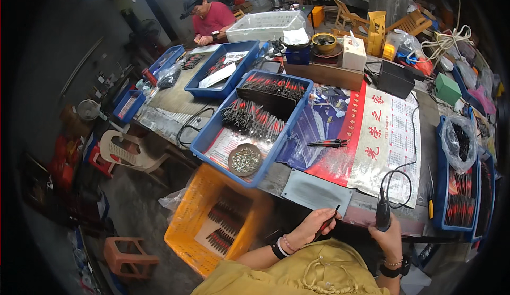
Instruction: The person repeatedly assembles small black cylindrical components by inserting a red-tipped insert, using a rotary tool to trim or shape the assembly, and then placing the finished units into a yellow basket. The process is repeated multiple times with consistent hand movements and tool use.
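My left hand (312,227) is closed around a slim black-and-red pen-like piece (337,210), its dark tip pointing up and away from me. In my right hand (390,240), held upright, is a black corded electric screwdriver (383,214); its cable loops back over the table. Both hands are at the table's near edge, apart from each other. Beyond the left hand lies a flat grey plate (313,188). Several similar pen-like pieces (328,143) rest on the printed sheets. A blue tray (199,147) holds many more, plus a round dish (232,162) of small metal parts.
An orange crate (180,226) with rows of pieces stands below left. Blue bins (442,218) of pieces are at the right, beside a yellow-handled tool (430,207). A tissue box (354,54) and black box (392,79) stand farther back. Another person (215,18) sits across at the far left.
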Available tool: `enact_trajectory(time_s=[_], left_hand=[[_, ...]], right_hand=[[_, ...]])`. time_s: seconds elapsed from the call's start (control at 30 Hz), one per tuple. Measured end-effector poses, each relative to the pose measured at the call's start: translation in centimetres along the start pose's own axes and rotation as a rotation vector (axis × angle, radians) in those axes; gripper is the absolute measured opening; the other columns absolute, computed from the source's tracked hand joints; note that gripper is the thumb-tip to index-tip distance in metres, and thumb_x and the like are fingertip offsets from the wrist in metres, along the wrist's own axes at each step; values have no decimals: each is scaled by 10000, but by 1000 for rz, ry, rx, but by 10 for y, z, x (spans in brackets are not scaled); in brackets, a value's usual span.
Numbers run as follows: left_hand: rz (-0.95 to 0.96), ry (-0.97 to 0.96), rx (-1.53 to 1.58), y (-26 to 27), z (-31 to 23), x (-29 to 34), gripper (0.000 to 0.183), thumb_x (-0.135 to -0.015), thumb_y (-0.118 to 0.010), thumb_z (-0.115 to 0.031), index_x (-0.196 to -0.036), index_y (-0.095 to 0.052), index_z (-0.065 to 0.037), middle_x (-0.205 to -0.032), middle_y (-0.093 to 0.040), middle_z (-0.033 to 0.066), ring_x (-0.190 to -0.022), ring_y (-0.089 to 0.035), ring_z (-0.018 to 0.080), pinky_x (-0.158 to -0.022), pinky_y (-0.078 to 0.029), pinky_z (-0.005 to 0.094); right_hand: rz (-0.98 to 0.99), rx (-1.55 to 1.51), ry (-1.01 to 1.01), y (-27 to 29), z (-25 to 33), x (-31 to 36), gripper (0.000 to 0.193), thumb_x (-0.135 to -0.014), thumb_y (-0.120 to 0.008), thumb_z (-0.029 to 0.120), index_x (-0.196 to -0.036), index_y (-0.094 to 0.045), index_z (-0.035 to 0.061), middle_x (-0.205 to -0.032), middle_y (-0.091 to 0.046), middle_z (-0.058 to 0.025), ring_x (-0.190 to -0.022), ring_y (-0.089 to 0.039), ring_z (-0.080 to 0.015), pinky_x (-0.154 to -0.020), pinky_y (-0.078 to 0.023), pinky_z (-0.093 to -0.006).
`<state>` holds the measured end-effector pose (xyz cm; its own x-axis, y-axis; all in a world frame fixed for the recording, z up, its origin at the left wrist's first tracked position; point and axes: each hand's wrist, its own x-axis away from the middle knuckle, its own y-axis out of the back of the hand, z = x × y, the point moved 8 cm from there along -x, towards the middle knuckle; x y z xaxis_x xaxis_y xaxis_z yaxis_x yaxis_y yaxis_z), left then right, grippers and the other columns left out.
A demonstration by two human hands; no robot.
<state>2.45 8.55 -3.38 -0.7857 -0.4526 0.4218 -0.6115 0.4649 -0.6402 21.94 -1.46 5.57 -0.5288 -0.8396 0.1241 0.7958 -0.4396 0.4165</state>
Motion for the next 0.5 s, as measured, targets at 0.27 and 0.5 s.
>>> enact_trajectory(time_s=[0.27,0.5], left_hand=[[-25,-20,-24,-10,-20,21,286,-1011,-486,-288,-977,-613,-35,-656,-527,-12,-540,-427,66,-501,-336,198],[-30,-69,26,-23,-43,27,288,-992,-497,-271,-977,-600,-2,-623,-501,33,-510,-405,103,-479,-320,222]], right_hand=[[-120,842,293,-13,27,-53,510,-713,-808,305,-1018,-521,13,-872,-603,-192,-833,-606,-388,-673,-486,-446],[-185,963,337,-35,20,-71,557,-688,-802,409,-1011,-538,39,-978,-581,-147,-908,-614,-310,-719,-541,-376]])
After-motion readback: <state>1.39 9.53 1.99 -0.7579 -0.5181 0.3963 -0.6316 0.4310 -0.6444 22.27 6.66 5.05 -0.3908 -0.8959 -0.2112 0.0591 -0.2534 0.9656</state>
